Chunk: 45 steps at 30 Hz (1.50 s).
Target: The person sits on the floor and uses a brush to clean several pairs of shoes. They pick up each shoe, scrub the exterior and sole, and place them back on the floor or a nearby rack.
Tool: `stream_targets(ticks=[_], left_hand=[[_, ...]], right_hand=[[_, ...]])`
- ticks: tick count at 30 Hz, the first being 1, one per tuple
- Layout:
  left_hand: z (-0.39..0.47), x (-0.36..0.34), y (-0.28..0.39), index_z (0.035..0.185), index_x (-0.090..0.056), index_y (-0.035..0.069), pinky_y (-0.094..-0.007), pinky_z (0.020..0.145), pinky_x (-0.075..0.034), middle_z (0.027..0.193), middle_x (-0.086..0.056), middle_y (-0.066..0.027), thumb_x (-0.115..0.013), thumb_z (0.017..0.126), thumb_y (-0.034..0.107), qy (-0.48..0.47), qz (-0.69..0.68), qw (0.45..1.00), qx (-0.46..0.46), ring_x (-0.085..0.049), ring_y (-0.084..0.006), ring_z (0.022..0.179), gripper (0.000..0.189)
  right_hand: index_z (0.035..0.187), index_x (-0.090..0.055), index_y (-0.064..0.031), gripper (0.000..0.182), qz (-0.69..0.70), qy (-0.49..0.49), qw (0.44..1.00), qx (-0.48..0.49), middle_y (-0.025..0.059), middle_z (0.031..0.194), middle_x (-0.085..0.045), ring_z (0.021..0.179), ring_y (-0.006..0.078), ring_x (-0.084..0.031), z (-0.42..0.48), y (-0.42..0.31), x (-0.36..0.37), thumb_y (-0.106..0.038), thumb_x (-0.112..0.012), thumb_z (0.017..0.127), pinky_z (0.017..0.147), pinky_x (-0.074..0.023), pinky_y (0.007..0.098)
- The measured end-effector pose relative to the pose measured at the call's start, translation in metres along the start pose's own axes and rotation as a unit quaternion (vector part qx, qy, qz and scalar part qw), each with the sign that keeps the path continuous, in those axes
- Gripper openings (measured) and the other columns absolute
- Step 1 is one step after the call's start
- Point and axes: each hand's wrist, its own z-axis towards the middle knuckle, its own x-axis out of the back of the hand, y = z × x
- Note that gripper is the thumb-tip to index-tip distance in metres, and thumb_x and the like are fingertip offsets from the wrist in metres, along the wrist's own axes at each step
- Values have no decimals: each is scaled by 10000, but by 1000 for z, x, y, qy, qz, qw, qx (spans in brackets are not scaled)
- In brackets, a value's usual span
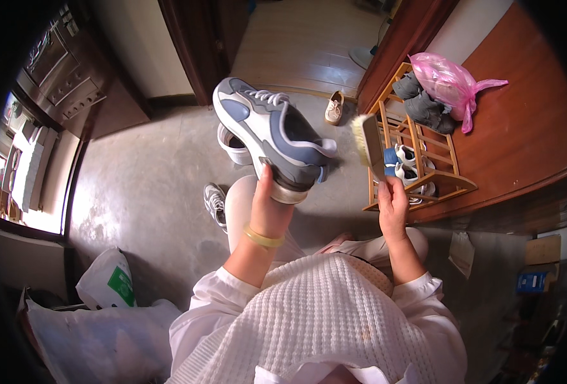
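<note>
My left hand (272, 192) grips a grey, white and blue sneaker (250, 120) by its heel, thumb against the side of the sole. The sneaker is held up in front of me, toe pointing away and to the left, with its white laces done up. In my right hand (392, 206) is a scrubbing brush (373, 144), held by the lower end of its handle. Its pale bristles face left towards the sneaker, and a gap separates the two. A white tub (238, 152) on the floor is partly hidden behind the sneaker.
A wooden shoe rack (420, 149) at the right holds blue-and-white shoes (401, 165), dark grey shoes (422, 105) and a pink plastic bag (449, 81). On the floor are a beige shoe (334, 109) and a grey sneaker (215, 204). White bags (106, 283) lie at lower left.
</note>
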Motion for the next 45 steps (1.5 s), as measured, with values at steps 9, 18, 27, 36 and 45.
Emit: stream_targets(ticks=[9, 18, 27, 36, 45], left_hand=[[-5, -3, 5, 1334, -304, 70, -314, 903, -433, 1164, -517, -51, -754, 702, 93, -27, 176, 984, -3, -521, -183, 1060, 776], [-13, -6, 0, 1477, -55, 164, -278, 819, -502, 1239, -379, -47, -762, 622, -8, 19, 283, 958, -33, -466, -188, 1110, 1123], [-17, -26, -4, 1475, -91, 122, -266, 852, -474, 1287, -399, -60, -733, 642, -38, -5, 209, 977, -40, -472, -182, 1122, 1064], [-9, 5, -1, 1402, -187, 98, -264, 771, -481, 1104, -538, -54, -678, 666, -80, 27, 178, 982, -53, -562, -164, 976, 903], [-26, -29, -5, 1479, -66, 120, -285, 926, -428, 1328, -378, -61, -745, 629, -53, -4, 196, 981, -2, -438, -172, 1150, 1101]], right_hand=[[940, -556, -53, 179, -214, -107, 929, 282, 91, 690, -539, 571, 284, -558, 10, -102, 3, -166, -633, 824, 504, -421, 375], [862, -515, -77, 174, -358, -163, 867, 305, 52, 690, -522, 610, 227, -579, 16, -118, -3, -177, -644, 802, 540, -455, 352], [865, -516, -95, 156, -427, 18, 814, 394, 13, 683, -491, 601, 184, -545, 59, -112, -45, -230, -593, 850, 521, -429, 309], [934, -534, -89, 246, -286, -160, 889, 319, 56, 722, -545, 622, 240, -588, 12, -125, -19, -178, -690, 765, 528, -454, 366], [849, -493, -97, 216, -403, -7, 843, 355, 42, 717, -530, 616, 218, -579, 66, -111, -37, -243, -648, 810, 517, -459, 348]])
